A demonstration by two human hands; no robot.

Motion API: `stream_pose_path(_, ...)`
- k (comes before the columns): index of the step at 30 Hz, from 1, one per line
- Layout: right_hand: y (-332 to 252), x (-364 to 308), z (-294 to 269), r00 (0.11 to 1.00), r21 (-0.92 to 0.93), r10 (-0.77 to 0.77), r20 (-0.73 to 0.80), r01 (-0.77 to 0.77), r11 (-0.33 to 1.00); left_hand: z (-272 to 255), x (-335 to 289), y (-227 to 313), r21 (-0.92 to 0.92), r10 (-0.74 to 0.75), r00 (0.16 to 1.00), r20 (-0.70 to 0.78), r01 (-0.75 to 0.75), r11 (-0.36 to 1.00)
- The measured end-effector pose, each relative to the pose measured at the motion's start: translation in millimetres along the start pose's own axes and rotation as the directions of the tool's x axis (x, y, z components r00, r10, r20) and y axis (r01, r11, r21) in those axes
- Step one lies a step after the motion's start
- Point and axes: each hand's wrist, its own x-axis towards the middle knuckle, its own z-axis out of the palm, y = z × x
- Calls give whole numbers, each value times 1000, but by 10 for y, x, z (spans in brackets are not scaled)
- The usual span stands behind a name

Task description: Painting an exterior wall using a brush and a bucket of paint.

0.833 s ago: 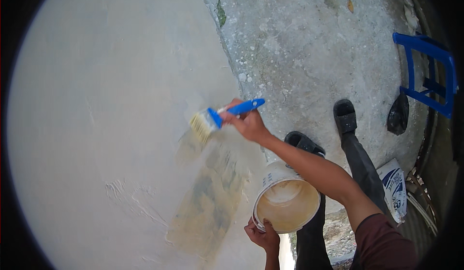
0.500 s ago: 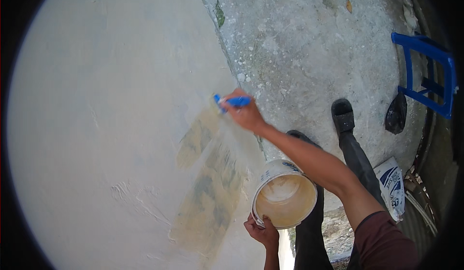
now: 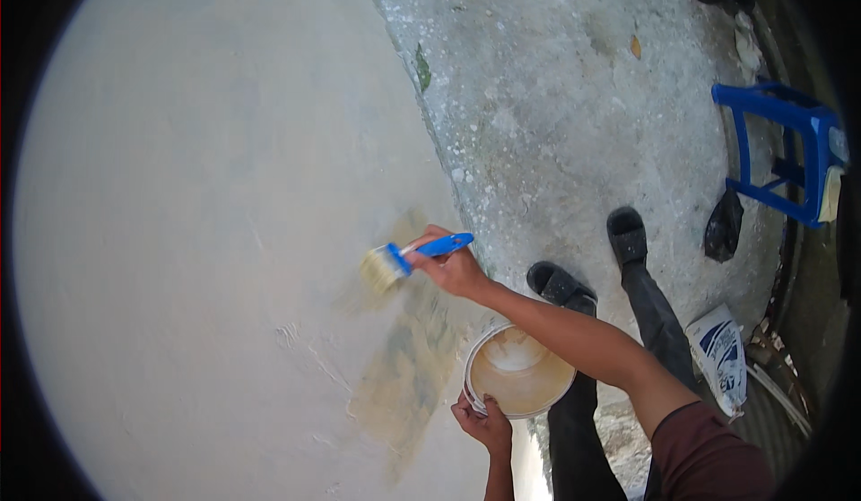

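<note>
My right hand (image 3: 451, 266) is closed round the blue handle of a paintbrush (image 3: 387, 266). Its pale bristles press against a light grey wall (image 3: 206, 187), over the upper part of a damp yellowish-brown patch (image 3: 404, 380). Lower down, my left hand (image 3: 485, 423) grips the rim of a white bucket (image 3: 523, 371), thumb inside and fingers outside. The bucket tilts so that its mouth faces me, and a thin tan coating shows on its inner wall. My right forearm crosses above the bucket's upper edge.
Paint-spotted concrete floor (image 3: 556, 133) meets the wall along a slanting edge. A blue plastic stool (image 3: 780, 147) stands at the right, with a black bag (image 3: 723, 227) beside it. Below lies a white-and-blue sack (image 3: 720, 357). My feet wear black slippers (image 3: 560, 283).
My right hand has brought the brush down and slightly left along the wall, over the damp patch. My left hand still holds the bucket in nearly the same place. The view has shifted slightly.
</note>
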Motion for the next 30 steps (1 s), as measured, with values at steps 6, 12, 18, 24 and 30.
stream_pose_path(6, 796, 67, -449, 976, -320, 112, -186, -167, 933, 181, 87, -197, 30, -13, 1000, -11, 13, 999)
stream_pose_path(12, 415, -11, 34, 975, -265, 67, -211, -123, 956, 205, 223, -404, -34, -6, 1000, 2, 6, 999)
stream_pose_path(18, -738, -338, 346, 1000, -30, -11, -21, 10, 999, 200, 303, -345, -50, -56, 998, 19, 57, 997)
stream_pose_path(24, -498, -209, 240, 994, 253, 38, 102, -63, 966, 244, 382, -248, -15, -82, 993, 84, 84, 996)
stream_pose_path(30, 579, 93, -210, 987, -12, 120, -109, -122, 992, 487, 465, -253, 26, -39, 999, 36, 38, 999)
